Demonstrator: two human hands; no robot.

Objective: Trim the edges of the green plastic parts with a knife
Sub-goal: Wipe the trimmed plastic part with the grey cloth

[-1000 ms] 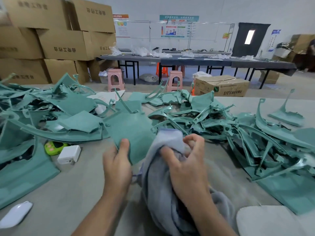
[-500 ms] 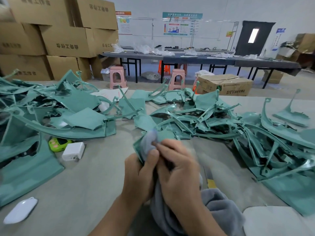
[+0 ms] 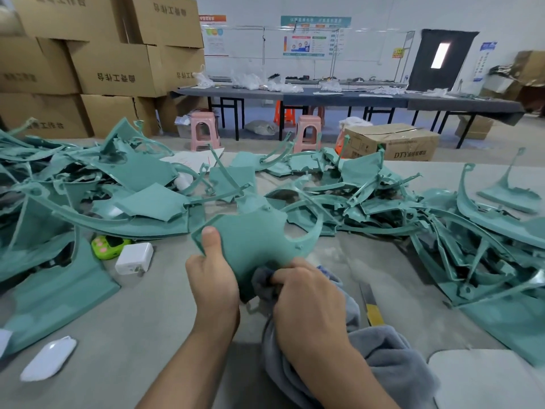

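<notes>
Green part [image 3: 253,240] now raised flat between both hands, cloth [image 3: 383,349] underneath.

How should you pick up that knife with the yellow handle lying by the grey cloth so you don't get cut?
Probably by the yellow handle, coming from the near side. The knife lies flat on the table, its bare metal blade pointing away toward the green parts, and its handle end slips under the grey cloth. Lift the cloth edge first, then close fingers around the handle's sides.

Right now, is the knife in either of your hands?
No: the knife lies on the table beside the grey cloth, while the left hand holds the green part and the right hand grips the cloth.
</notes>
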